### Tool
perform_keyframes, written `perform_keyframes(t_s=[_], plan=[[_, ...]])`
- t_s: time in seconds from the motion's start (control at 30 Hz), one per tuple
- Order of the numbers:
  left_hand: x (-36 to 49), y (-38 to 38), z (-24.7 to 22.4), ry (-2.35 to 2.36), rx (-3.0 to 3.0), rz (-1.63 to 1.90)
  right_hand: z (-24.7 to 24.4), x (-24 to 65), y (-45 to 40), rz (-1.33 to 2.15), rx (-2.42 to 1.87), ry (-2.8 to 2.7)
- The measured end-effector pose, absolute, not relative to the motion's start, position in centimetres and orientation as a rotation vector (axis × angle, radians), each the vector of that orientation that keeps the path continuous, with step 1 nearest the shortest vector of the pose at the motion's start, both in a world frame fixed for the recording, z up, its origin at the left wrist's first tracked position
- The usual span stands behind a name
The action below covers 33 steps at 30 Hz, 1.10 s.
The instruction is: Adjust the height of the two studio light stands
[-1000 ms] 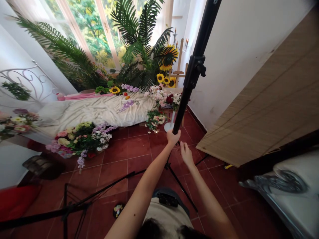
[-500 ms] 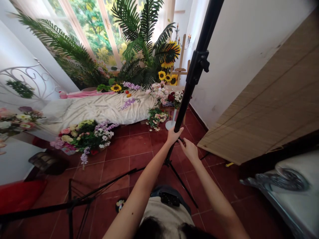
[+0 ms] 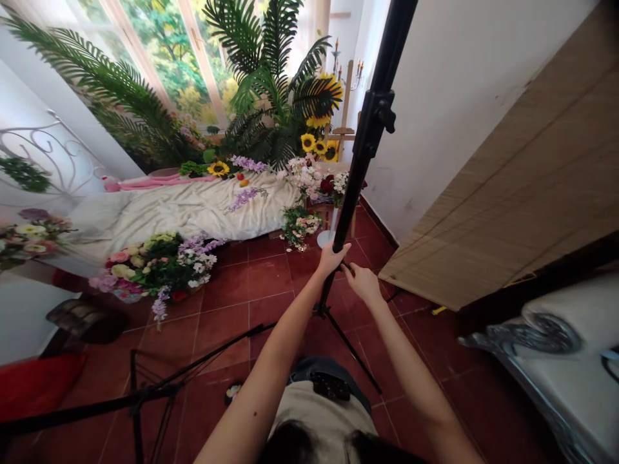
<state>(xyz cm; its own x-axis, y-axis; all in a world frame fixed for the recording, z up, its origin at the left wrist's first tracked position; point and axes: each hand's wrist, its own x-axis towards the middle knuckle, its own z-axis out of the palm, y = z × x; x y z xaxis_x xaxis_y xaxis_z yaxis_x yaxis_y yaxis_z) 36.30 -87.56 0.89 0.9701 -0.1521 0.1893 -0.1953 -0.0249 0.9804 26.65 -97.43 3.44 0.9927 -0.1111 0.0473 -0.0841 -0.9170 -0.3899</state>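
A tall black light stand (image 3: 355, 174) rises in front of me, tilted with its top to the right and its legs spread on the floor. My left hand (image 3: 331, 260) is closed around the lower pole. Just below it and to the right, my right hand (image 3: 363, 282) has its thumb and fingers pinched on a small dark knob (image 3: 344, 265) at the side of the pole; the fingers partly cover it. Higher up the pole sits a clamp collar with another black knob (image 3: 387, 117).
Another black stand (image 3: 140, 394) lies low at the left. Beyond are a bed with a cream blanket (image 3: 193, 209), flower arrangements (image 3: 159, 264) and palm leaves (image 3: 275, 84). To the right are a tan woven panel (image 3: 483, 193) and a silver-trimmed white seat (image 3: 570, 380).
The view has shifted slightly, so the room's contents sit a little further left. Both hands keep their places on the stand, the right one's fingers slightly more curled.
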Motion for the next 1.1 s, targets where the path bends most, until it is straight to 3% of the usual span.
perform_keyframes(t_s=[0.5,0.83,0.97,1.1], plan=[[36.8,-87.8,0.2,-0.288,1.590,0.032,2.2,28.8,-99.6,0.293,-2.009,0.145],[34.6,-86.7,1.2,-0.317,1.619,0.092,1.4,28.6,-99.4,0.253,-1.938,0.160],[32.5,-84.7,-0.6,-0.312,1.546,0.073,1.3,28.3,-99.1,0.229,-1.928,0.211],[28.7,-79.8,-5.4,-0.165,1.536,-0.148,1.4,28.2,-98.9,0.184,-1.903,0.229]])
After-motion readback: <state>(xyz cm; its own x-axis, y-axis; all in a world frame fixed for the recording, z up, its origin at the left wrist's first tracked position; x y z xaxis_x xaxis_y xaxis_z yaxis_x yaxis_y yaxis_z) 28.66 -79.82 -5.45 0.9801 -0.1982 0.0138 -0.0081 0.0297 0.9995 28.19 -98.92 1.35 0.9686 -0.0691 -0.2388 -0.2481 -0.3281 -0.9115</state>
